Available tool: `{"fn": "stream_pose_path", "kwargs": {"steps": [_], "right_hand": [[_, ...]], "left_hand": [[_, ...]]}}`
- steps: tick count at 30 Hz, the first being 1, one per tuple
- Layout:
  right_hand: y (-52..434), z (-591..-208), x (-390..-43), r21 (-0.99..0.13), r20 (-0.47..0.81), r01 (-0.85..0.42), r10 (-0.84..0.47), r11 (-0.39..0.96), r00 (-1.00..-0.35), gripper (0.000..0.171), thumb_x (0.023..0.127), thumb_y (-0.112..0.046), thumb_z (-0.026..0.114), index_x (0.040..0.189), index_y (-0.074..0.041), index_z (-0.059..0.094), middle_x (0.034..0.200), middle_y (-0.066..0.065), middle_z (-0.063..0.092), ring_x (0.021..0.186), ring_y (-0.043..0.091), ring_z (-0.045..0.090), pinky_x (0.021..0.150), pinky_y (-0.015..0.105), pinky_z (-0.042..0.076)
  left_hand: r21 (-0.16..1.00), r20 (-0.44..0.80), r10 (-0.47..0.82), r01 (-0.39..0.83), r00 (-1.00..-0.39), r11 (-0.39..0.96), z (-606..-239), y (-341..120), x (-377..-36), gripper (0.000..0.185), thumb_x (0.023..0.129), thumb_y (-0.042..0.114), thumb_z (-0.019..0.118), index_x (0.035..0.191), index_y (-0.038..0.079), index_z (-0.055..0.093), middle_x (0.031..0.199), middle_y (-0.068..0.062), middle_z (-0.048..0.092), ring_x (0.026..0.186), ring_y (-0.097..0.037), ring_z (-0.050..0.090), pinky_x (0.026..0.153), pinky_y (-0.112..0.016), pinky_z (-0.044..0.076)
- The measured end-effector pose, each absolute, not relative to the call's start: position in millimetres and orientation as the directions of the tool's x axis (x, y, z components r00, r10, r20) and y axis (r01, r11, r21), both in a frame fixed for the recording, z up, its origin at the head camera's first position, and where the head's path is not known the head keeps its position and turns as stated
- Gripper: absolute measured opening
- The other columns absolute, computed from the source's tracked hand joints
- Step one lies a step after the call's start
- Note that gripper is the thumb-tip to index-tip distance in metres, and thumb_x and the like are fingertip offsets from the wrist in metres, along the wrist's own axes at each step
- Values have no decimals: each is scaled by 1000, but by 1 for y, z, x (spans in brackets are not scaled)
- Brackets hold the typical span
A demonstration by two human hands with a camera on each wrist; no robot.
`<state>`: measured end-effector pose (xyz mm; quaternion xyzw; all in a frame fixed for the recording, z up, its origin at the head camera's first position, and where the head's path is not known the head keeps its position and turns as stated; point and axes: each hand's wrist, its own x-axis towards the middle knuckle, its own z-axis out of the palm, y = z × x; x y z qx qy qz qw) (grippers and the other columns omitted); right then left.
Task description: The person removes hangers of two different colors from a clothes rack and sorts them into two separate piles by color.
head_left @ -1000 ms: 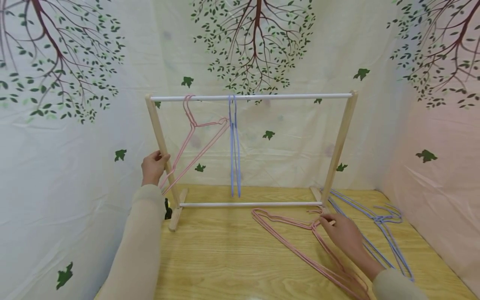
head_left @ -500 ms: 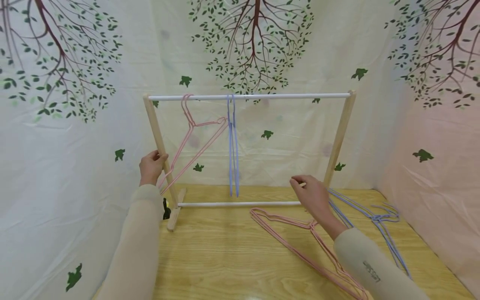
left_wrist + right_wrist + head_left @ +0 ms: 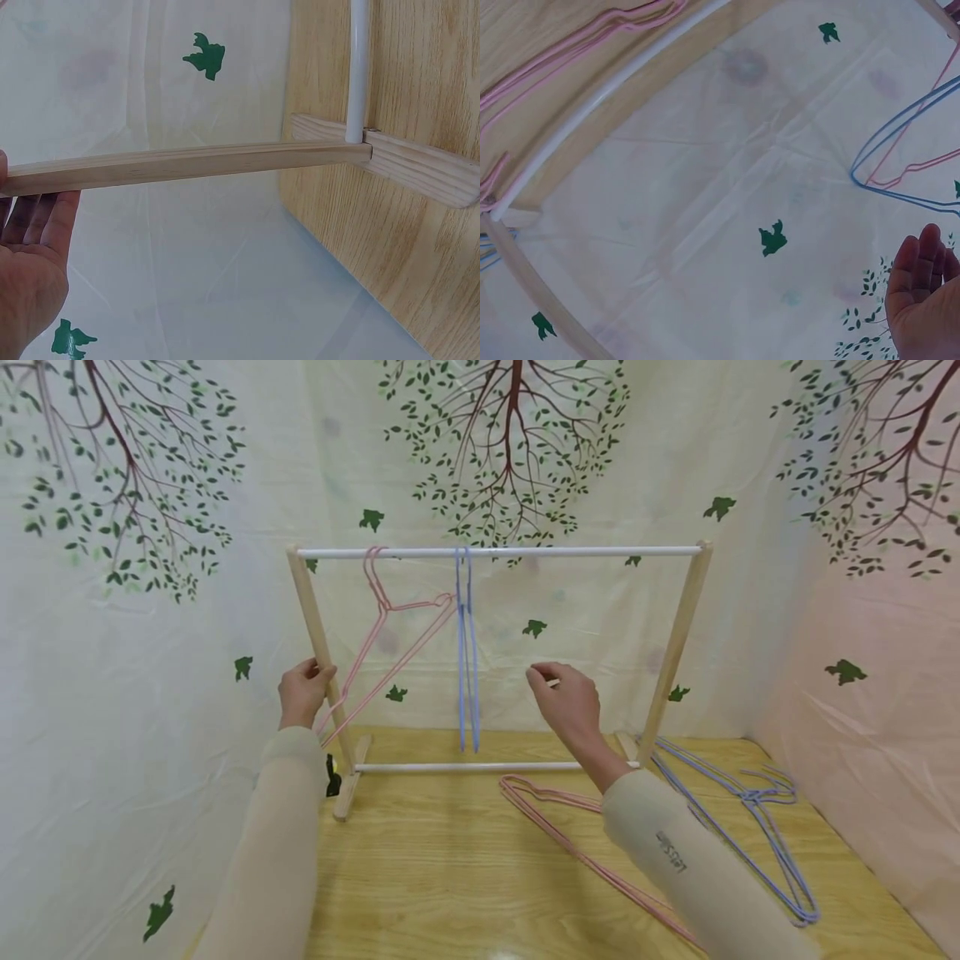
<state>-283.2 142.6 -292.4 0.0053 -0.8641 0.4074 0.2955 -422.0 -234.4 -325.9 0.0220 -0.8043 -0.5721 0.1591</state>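
Note:
My left hand (image 3: 303, 693) grips the left wooden post (image 3: 187, 166) of a clothes rack, thumb on one side and fingers on the other. The right hand (image 3: 567, 702) is raised in front of the rack, right of its middle, with loosely bent fingers and nothing visible in them. Nearest to it are blue hangers (image 3: 467, 677) hung edge-on from the white top bar (image 3: 570, 552). Pink hangers (image 3: 375, 643) hang further left, slanting past the left post. On the table, more pink hangers (image 3: 558, 835) lie partly hidden under the right forearm.
Several blue hangers (image 3: 750, 797) lie on the wooden table (image 3: 442, 877) at the right, behind and beside the rack's right post (image 3: 678, 647). A white lower bar (image 3: 465, 768) joins the feet. A small black object (image 3: 333, 777) stands by the left foot. Printed curtains (image 3: 585, 627) enclose the table.
My right hand has risen leftward from beside the rack's right foot and the lying pink hangers to in front of the rack. The left hand stays on the post.

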Motion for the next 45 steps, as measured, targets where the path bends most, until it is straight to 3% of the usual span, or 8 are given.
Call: {"fn": "stream_pose_path", "kwargs": {"steps": [5, 17, 29, 36, 45], "right_hand": [[119, -278, -291, -741, 485, -238, 256, 628, -836, 31, 98, -35, 61, 113, -13, 76, 102, 5, 72, 87, 23, 65, 75, 41, 50], [77, -269, -304, -752, 437, -207, 238, 626, -867, 32, 97, -37, 62, 113, -14, 76, 100, 2, 71, 88, 21, 64, 75, 39, 49], [72, -271, -306, -765, 369, -147, 240, 627, -898, 28, 95, -35, 66, 109, -13, 77, 98, 1, 73, 88, 19, 66, 77, 38, 51], [77, -274, -307, -799, 381, -136, 317, 586, -869, 25, 94, -28, 62, 108, -15, 78, 93, 0, 75, 81, 19, 68, 71, 38, 52], [85, -276, -310, -812, 435, -148, 415, 565, -799, 25, 94, -23, 58, 106, -13, 78, 99, 4, 75, 86, 23, 68, 70, 41, 53]], "left_hand": [[922, 233, -220, 144, -947, 358, -324, -236, -420, 45, 102, 19, 58, 142, 1, 52, 133, -23, 59, 110, -30, 59, 84, -24, 49], [925, 221, -212, 135, -952, 356, -325, -237, -422, 46, 102, 21, 57, 143, 2, 51, 133, -23, 59, 109, -29, 58, 83, -24, 49], [929, 224, -204, 146, -953, 340, -325, -235, -420, 46, 102, 21, 56, 144, 2, 50, 135, -23, 57, 114, -32, 58, 94, -32, 50], [924, 227, -217, 139, -949, 355, -325, -234, -423, 45, 102, 20, 57, 143, 1, 52, 133, -23, 59, 108, -29, 59, 84, -24, 50], [922, 244, -214, 158, -946, 353, -327, -234, -429, 44, 101, 17, 59, 141, 0, 53, 132, -23, 60, 106, -28, 60, 75, -17, 48]]}}
